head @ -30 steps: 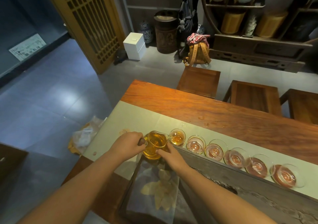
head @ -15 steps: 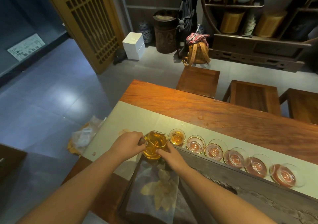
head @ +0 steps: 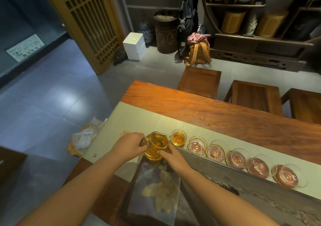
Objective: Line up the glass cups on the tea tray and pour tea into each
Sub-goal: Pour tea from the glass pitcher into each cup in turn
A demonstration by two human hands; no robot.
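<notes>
Left hand (head: 129, 146) gripped clear glass pitcher of amber tea (head: 156, 145); right hand (head: 172, 158) fingertips steadied it, straight. Best tilt slowly over first small glass cup (head: 178, 138).

I am in a tea room: long reddish wooden desk (head: 217, 109), dark carved wooden display shelf (head: 257, 39) holding yellow tea canisters (head: 233, 22), wooden lattice screen (head: 90, 22).

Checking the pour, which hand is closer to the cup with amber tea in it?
Right. The right hand rests against the pitcher's near side, just below the amber-filled cup. The left hand grips the pitcher's handle on the far side from the cup.
</notes>
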